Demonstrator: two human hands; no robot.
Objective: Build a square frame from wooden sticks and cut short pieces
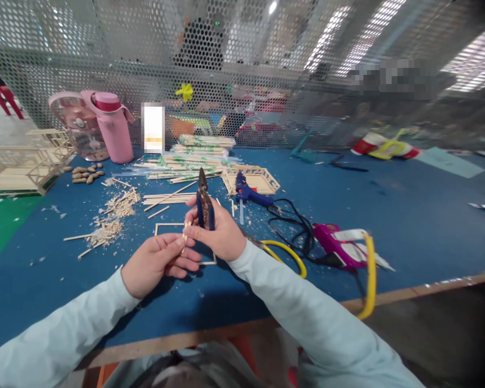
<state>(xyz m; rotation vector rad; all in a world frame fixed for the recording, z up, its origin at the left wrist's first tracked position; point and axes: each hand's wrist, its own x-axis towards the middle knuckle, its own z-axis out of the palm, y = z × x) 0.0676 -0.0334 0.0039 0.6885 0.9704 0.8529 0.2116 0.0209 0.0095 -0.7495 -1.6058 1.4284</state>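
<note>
Some short sticks (185, 237) are held above the blue table (408, 215), between the fingertips of both hands, near the middle of the view; how many there are cannot be told. By the left hand (161, 258) they are pinched between thumb and forefinger, while its other fingers are extended below. By the right hand (215, 229) they are pinched from the other side with the thumb, and the pliers (205, 203) are also grasped in that hand, with their tip pointed away from the body; whether their handles are squeezed cannot be told. Beneath the hands, a thin frame (170, 224) is laid flat on the table, partly covered by the fingers. Beyond it, loose sticks (167, 199) are lined up, and wrapped bundles (198, 159) are piled farther back. Scraps (119, 210) are scattered to the left, with nuts (84, 174) heaped behind them, near a pink bottle (115, 132). Farther left, a wooden model (20, 172) is seen. To the right of the pliers, a blue glue gun (253, 195) is rested against a wooden tray (262, 182), and a magenta tool (327, 240) is placed beside a black cord (305, 245).
</note>
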